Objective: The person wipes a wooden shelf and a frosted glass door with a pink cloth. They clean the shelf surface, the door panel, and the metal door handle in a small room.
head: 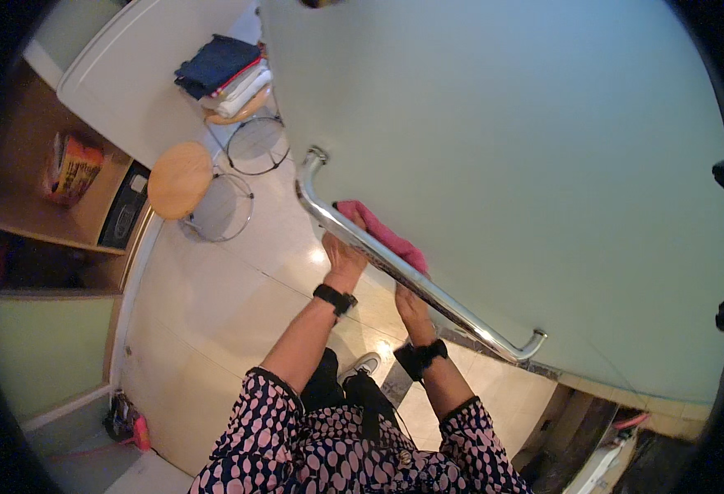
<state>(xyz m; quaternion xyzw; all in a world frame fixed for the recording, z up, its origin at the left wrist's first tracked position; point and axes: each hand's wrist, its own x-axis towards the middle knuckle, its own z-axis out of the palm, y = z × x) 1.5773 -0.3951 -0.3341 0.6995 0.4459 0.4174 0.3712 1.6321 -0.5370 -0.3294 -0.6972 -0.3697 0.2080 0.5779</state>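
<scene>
A long chrome door handle (461, 317) runs slantwise across a frosted glass door panel (522, 185). Behind this bar, a pink cloth (393, 239) is bunched lengthwise against the glass side. My left hand (345, 252) grips the cloth's upper end, its fingers partly covered by the bar. At the lower end of the cloth is my right hand (412, 307), closed around it, with its fingertips hidden behind the handle. Each wrist wears a black band.
Two round wooden stools, a nearer one (181, 180) and a farther one (218, 118) bearing folded cloths (223, 66), stand on the left. A shelf unit (34, 204) holds an orange packet (78, 170). Pale tiled floor (201, 309) lies below. A pink object (141, 432) sits lower left.
</scene>
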